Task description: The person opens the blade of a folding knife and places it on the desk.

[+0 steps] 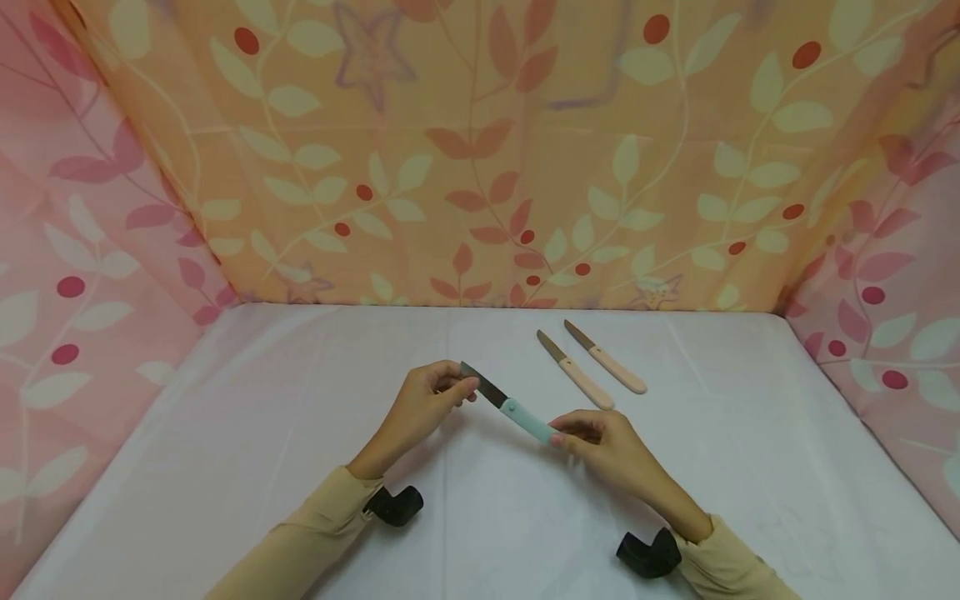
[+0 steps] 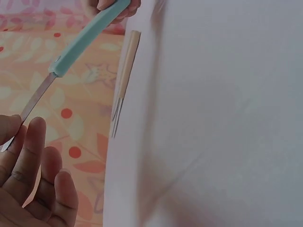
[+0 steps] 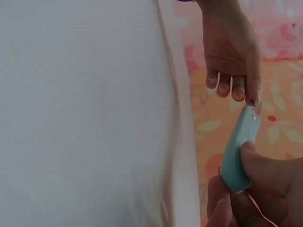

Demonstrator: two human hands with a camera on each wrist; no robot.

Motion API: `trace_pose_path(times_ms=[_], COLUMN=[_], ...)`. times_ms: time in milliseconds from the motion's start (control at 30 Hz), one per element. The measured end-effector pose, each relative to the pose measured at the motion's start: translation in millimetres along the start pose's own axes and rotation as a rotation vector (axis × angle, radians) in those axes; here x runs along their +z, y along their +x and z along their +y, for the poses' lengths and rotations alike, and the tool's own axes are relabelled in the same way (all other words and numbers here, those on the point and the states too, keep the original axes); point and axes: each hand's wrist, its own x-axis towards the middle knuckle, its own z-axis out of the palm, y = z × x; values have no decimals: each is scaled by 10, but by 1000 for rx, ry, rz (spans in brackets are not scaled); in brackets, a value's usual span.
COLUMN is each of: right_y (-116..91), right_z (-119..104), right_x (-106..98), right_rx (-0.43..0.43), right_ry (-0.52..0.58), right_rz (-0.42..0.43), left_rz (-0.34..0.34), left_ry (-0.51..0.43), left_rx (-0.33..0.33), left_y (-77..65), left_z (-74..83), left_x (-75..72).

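Between both hands, held above the table, is a folding knife (image 1: pixel 528 421) with a mint-green handle and its dark blade unfolded. My left hand (image 1: pixel 431 400) pinches the blade near its tip between thumb and forefinger; in the left wrist view the other fingers (image 2: pixel 65 194) stay loosely bent beside it. The butt of the green handle is pinched by the thumb and fingers of my right hand (image 1: pixel 607 446). In the right wrist view the handle (image 3: pixel 236 151) points away from the right hand toward the left one.
Two knives with light wooden handles, a nearer one (image 1: pixel 585 382) and a farther one (image 1: pixel 617 369), lie side by side on the white table (image 1: pixel 300 417), beyond the right hand. Patterned cloth walls (image 1: pixel 480 208) close off the back and both sides.
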Motion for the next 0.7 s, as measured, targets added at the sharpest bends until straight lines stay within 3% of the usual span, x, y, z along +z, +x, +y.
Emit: trace_pose_path(times_ms=[267,700], right_y=[128,374], right_z=[-15,61], right_x=[10,-47], right_rx=[-11,94], right_ry=[-64,-192], right_rz=[94,185], left_rz=[-16,-40], left_ry=[14,97], left_rx=[-9,-37], left_y=[139,249], left_z=[-29,-31], left_x=[-20,-16])
